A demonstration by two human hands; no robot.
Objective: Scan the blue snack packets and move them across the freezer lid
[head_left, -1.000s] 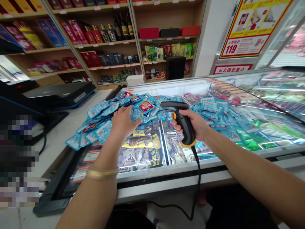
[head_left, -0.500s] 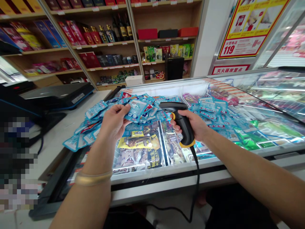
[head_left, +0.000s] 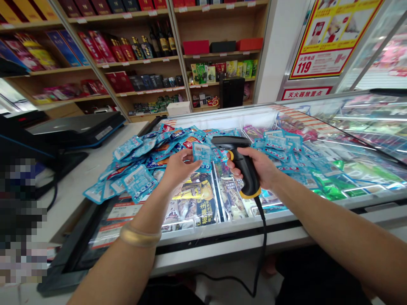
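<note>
Within closed hands [head_left: 177,170]: packet [head_left: 202,154], scanner [head_left: 249,171].

Packet [head_left: 202,153] in left hand [head_left: 178,168], scanner [head_left: 249,174] just beside

On the wooden shelving [head_left: 219,23], wine bottles [head_left: 163,43] stand left of a red box [head_left: 196,47]; farther right is a fire-safety poster [head_left: 324,65] (I can read its red 119 from here).

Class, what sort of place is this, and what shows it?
Probably a convenience shop: a black-and-yellow handheld barcode scanner, a white-rimmed, glass-topped display chest of packaged goods, and pale wooden shelves edged with small white labels.
</note>
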